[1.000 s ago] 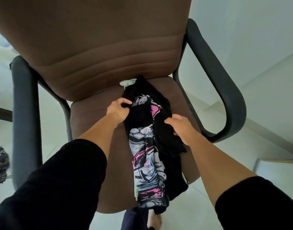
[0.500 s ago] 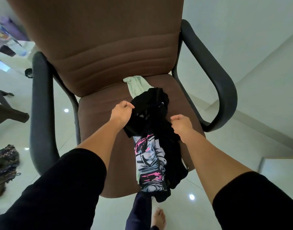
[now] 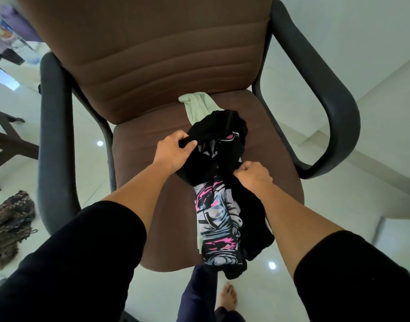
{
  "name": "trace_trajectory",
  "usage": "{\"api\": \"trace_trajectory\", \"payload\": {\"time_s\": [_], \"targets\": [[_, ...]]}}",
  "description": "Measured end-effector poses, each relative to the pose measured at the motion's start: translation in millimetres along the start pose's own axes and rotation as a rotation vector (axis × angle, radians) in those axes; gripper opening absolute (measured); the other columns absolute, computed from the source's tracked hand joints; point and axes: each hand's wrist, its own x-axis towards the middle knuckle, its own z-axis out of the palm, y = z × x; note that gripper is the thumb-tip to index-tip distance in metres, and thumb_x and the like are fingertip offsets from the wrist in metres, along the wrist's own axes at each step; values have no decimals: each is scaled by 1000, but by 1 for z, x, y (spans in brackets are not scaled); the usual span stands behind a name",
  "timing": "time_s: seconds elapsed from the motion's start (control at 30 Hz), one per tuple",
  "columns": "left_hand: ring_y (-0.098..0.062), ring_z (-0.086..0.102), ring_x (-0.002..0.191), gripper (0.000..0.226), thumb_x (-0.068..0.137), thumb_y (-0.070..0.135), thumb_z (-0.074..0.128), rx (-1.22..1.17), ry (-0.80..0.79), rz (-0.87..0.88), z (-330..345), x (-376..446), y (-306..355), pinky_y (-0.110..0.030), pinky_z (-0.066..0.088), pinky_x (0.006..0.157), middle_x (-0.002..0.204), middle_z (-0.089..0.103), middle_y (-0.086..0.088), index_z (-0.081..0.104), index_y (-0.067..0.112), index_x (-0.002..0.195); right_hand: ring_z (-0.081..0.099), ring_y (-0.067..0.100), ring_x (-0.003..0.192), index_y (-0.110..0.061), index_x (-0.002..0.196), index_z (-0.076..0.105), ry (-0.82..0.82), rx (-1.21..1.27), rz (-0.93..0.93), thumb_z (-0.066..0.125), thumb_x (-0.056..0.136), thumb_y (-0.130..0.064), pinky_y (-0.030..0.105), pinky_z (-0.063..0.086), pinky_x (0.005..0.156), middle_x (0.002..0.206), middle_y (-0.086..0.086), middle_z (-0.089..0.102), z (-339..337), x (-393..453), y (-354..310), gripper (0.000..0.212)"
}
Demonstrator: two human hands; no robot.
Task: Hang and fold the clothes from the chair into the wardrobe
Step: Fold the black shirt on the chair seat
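Now that the black printed T-shirt [image 3: 219, 205] has bunched upward, uncovering the pale green garment [image 3: 195, 108], we are gripping it with left hand [image 3: 173, 151] and right hand [image 3: 254, 175], lifting it off the chair [image 3: 152, 145].

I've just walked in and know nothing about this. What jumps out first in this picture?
Two bare hands, the left hand and the right hand, grip a black garment with a pink and grey print in the middle of the view, bunched over a brown office chair seat. Behind it, a pale green cloth lies at the back of the seat. Off to the left, a dark patterned heap sits on the shiny floor.
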Motion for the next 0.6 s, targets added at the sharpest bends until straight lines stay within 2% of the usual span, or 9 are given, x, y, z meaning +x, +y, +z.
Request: {"api": "trace_trajectory", "payload": {"time_s": [0.07,0.13,0.2,0.3,0.4,0.43,0.5,0.57,0.6], "targets": [[-16,55,88,22,91,39,56,-34,58,-16,-7,-7,6,-26,38,72,93,61,2,58,18,96,52,26,103,-22,92,57,92,78,-23,50,91,-32,44,36,100,99,2,59,-9,-10,-4,12],[-13,54,95,23,91,36,58,-117,95,-14,-16,-15,18,-24,40,77,101,60,5,58,18,105,49,23,88,-20,78,47,161,341,-76,45,96,-29,38,39,87,79,-1,52,-28,-24,-10,20],[-10,52,105,29,90,33,60,-223,104,13,-28,-26,38,-25,42,88,114,56,7,54,24,117,44,19,81,-14,85,46,219,553,-132,40,99,-26,30,34,74,74,-3,44,-60,-46,-22,20],[-19,58,107,41,88,30,62,-361,24,99,-50,-53,80,-38,49,97,122,56,3,47,40,125,46,18,91,-13,107,51,207,698,-231,39,100,-28,30,36,80,91,1,50,-111,-87,-48,21],[-26,58,112,60,91,23,60,-416,-116,196,-75,-96,130,-42,49,96,136,50,-7,32,51,135,48,23,120,-16,114,57,50,827,-403,44,99,-29,40,38,104,122,5,54,-150,-140,-66,24],[-25,58,112,67,92,21,58,-438,-175,220,-84,-111,147,-42,51,94,138,48,-4,24,55,138,49,25,123,-17,109,59,-28,859,-462,44,98,-28,44,37,107,127,7,55,-160,-160,-69,21],[-16,59,103,73,95,15,54,-471,-291,245,-104,-143,178,-34,55,80,127,48,7,15,54,142,52,29,123,-9,114,58,-145,904,-568,42,99,-27,47,39,106,131,14,55,-182,-206,-76,28],[-14,59,98,58,96,9,49,-439,-345,285,-127,-176,203,-26,53,70,117,54,6,31,41,142,53,32,122,5,126,48,-217,960,-637,38,100,-25,44,44,102,132,19,55,-204,-250,-80,40],[-18,60,100,45,96,9,48,-372,-327,314,-138,-190,213,-27,54,72,115,58,1,44,32,135,54,33,120,7,126,45,-251,960,-663,37,100,-25,42,47,99,130,20,56,-214,-272,-82,42]]}}
